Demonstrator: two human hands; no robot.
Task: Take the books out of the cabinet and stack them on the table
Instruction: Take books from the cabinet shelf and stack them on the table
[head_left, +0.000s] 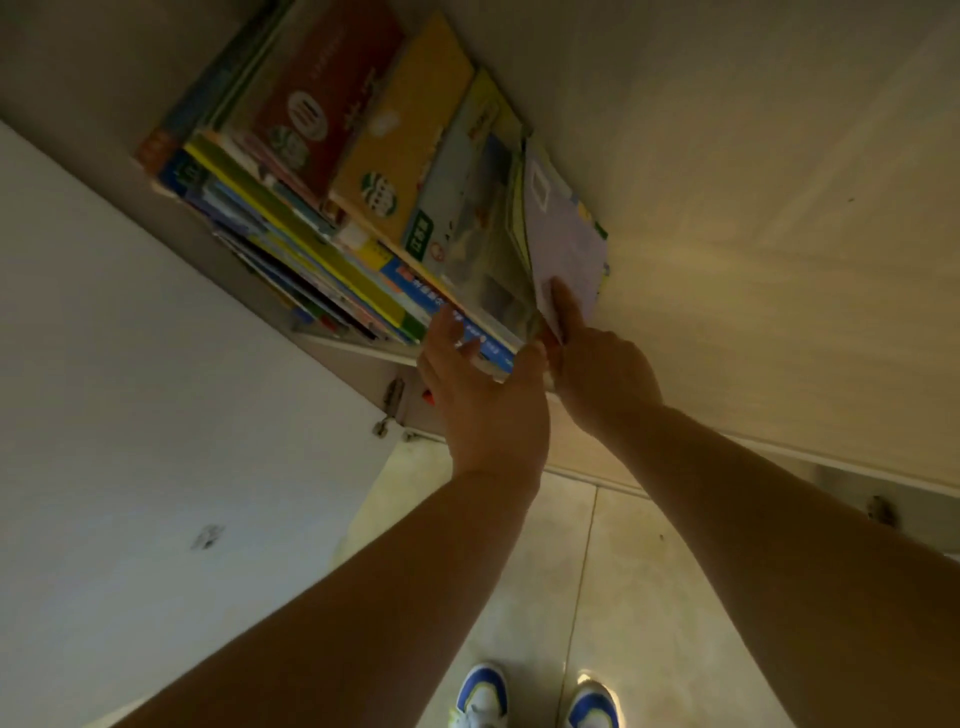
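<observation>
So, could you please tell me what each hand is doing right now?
Left hand: open, fingers against the books.
Right hand: pinching the pale booklet.

Both forearms bare, no sleeves, no watch or rings seen. Shoes (537, 699) at 6 o'clock: white trainers with blue panels, yellowish sole edge.
</observation>
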